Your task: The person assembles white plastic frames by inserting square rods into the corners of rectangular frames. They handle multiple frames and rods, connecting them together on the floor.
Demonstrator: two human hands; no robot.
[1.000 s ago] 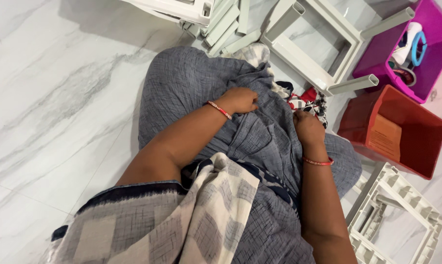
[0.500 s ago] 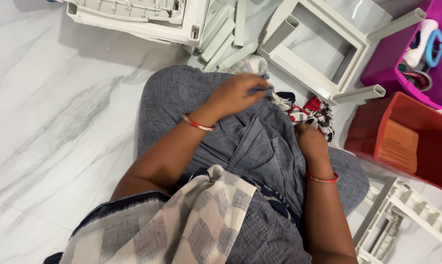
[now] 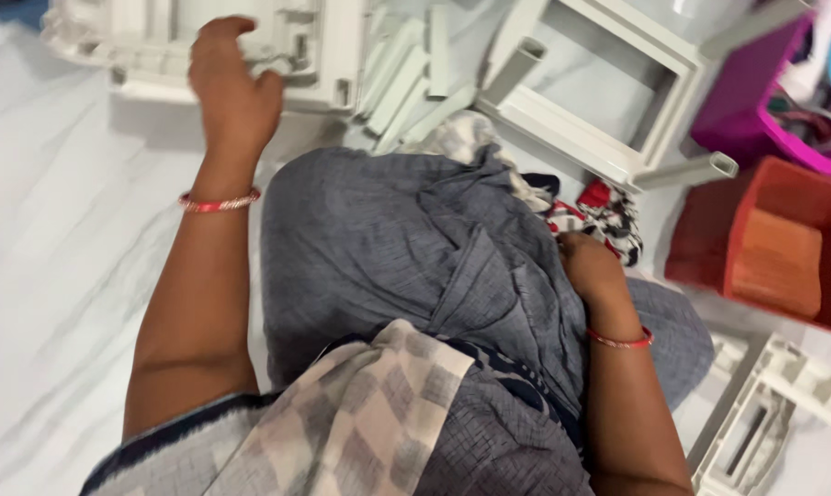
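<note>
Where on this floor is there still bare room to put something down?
The widest bare patch is the marble floor beside the left arm, below the white panel that the left hand reaches. Floor also shows inside the open white frame. It is crowded on the right, around the red bin, magenta bin and loose slats.

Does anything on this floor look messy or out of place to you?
Yes. Pale plastic pieces lie scattered: loose slats in an untidy heap, an open frame tipped with its legs pointing sideways, and a ribbed panel that the left hand touches. The red bin lies on its side. Nothing looks broken or spilled.
</note>
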